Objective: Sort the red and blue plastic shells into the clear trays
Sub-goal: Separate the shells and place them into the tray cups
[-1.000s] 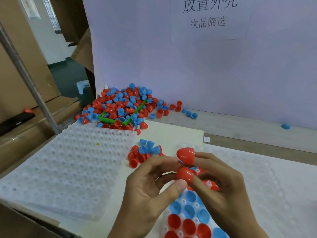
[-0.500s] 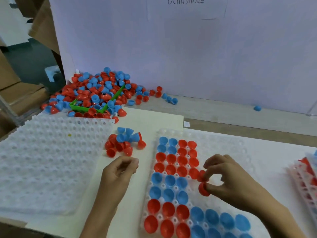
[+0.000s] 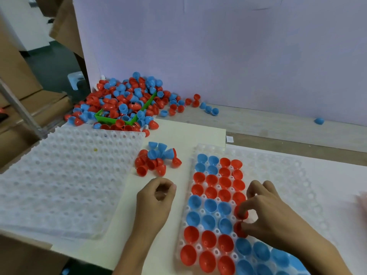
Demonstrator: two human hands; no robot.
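Observation:
A clear dimpled tray lies in front of me, its left columns filled with red and blue shells. My right hand hovers over that tray and pinches two red shells at the right edge of the filled columns. My left hand rests on the cream board left of the tray, fingers curled, holding nothing I can see. A small heap of loose red and blue shells lies just beyond my left hand. A big pile of shells spills over a green bin at the back.
A second clear tray with bare dimples lies at the left. Single blue shells sit near the lilac back wall. Cardboard boxes stand at the far left. A blurred pink-red object shows at the right edge.
My hands have parted; the left dropped empty to the board. The right carried the two red shells down onto the filled tray. The view tilted downward.

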